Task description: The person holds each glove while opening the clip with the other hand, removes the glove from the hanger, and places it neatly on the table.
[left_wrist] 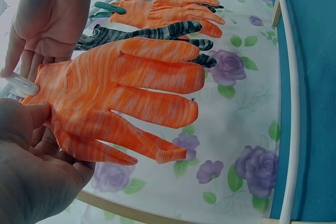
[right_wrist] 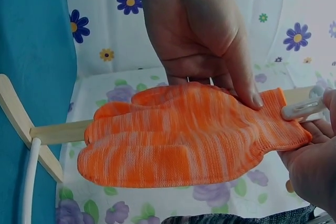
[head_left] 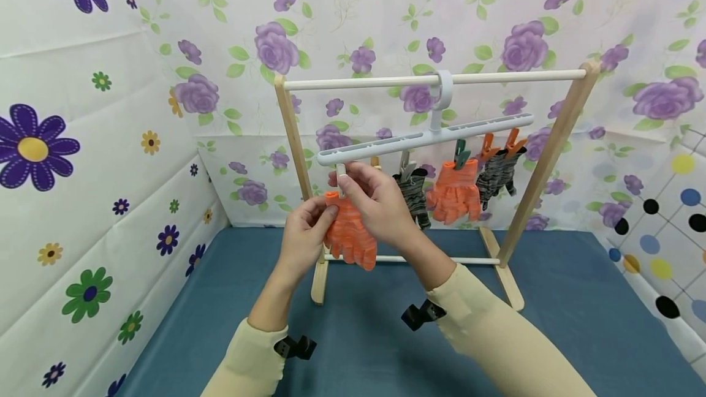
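Observation:
An orange knitted glove (head_left: 353, 241) hangs fingers-down below the left end of a white hanger (head_left: 380, 146). My left hand (head_left: 302, 231) pinches the glove near its cuff, thumb in front. With thumb and fingers, my right hand (head_left: 386, 204) grips a white clothespin (head_left: 341, 179) at the cuff. In the right wrist view, the tip of this clothespin (right_wrist: 303, 109) overlaps the cuff edge. Beyond my right hand, a second orange glove (head_left: 455, 192) hangs from a green clothespin (head_left: 461, 155), between two black-and-grey gloves.
The hanger hooks over the white top rod (head_left: 358, 83) of a wooden-sided rack (head_left: 551, 158). A grey clothespin (head_left: 407, 167) holds the nearer dark glove (head_left: 413, 196); orange clothespins (head_left: 514, 141) hold the farther dark glove (head_left: 496, 175). The rack stands on a blue surface (head_left: 358, 336) before flowered cloth walls.

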Demonstrator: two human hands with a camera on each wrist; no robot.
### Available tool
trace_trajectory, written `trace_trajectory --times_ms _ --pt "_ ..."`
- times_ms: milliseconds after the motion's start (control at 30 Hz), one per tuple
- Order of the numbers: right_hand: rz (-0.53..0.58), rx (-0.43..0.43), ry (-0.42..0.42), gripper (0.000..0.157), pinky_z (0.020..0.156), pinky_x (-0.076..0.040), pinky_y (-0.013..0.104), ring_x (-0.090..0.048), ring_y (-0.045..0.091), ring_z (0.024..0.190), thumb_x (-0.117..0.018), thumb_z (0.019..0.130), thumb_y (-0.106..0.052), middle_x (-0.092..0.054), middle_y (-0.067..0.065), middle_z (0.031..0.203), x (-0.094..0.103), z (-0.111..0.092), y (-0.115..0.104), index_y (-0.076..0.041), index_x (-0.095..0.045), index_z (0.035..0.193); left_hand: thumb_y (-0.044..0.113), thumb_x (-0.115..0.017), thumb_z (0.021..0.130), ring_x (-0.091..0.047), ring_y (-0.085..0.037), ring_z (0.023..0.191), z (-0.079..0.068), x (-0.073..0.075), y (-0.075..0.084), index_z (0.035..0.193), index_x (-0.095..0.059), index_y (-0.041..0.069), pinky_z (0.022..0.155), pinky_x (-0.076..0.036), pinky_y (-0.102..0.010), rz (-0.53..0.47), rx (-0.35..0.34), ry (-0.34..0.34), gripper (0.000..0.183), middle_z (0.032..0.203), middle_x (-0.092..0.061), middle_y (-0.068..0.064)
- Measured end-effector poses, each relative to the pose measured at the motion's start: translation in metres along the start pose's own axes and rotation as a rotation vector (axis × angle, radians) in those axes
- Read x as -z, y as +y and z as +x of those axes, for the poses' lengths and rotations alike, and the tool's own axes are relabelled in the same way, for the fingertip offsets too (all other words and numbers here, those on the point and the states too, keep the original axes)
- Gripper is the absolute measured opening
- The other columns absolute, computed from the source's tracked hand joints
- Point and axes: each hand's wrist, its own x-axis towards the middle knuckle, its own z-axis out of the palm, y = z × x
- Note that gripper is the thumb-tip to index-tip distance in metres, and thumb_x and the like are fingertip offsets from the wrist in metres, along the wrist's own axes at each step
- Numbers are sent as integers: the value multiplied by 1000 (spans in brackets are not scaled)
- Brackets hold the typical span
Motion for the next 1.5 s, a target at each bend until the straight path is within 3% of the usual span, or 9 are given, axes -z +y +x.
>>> trace_trajectory --times_ms 167,633,867,1167,1500 --pt "37 2 17 35 104 -54 40 -66 19 126 -58 112 -21 -72 16 130 -1 1 1 -5 -64 142 9 -63 108 -59 -18 72 -1 0 0 120 -71 -6 60 -53 -26 1 -2 -6 20 91 -66 -21" --pt "52 35 77 29 83 -53 34 -68 22 107 -61 111 -22 -77 5 120 -4 4 5 -3 -71 130 9 -65 108 -62 -18 73 -4 1 -2 120 -71 -6 61 -55 -27 -7 -14 -11 20 92 -69 -17" --pt "77 35 86 31 94 -53 35 -69 20 120 -62 110 -21 -77 8 121 -6 4 3 -1 -71 132 7 -64 108 -59 -19 70 -6 3 -4 115 -71 -6 58 -53 -29 -3 -17 -20 17 90 -66 -20" --pt "90 28 76 29 105 -53 38 -67 20 122 -62 110 -20 -77 7 121 -6 3 5 -3 -71 132 9 -65 107 -63 -20 77 -14 11 -8 119 -71 -5 64 -56 -27 9 33 2 19 100 -69 -21" --pt "113 -7 32 39 107 -52 35 -65 20 129 -61 111 -16 -72 17 132 -4 0 7 2 -61 144 14 -65 108 -62 -19 75 -23 26 -12 126 -70 -4 59 -56 -31 55 105 34 25 100 -69 -18"
